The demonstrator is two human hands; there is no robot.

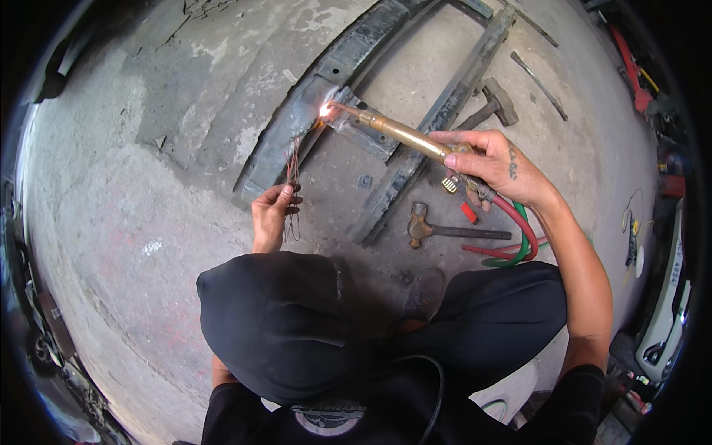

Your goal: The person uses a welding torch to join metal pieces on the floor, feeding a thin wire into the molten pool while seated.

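Observation:
My right hand (486, 165) is closed round the brass body of a gas welding torch (408, 136), its tip pointing left. At the tip a bright flame (325, 110) glows against a grey metal frame (293, 111) lying on the floor, where a bracket (363, 122) meets the curved beam. Red and green hoses (525, 230) run back from the torch below my wrist. My left hand (273, 211) pinches a bundle of thin filler wires (294, 163), whose upper ends reach up just below the glowing spot; whether they touch the metal I cannot tell.
A ball-peen hammer (445, 231) lies on the concrete floor in front of my knees, near a small red piece (469, 213). Past the straight bar (460, 78) rest a heavier hammer (493, 105) and a metal rod (540, 85). A white car bumper (665, 326) stands at the far right.

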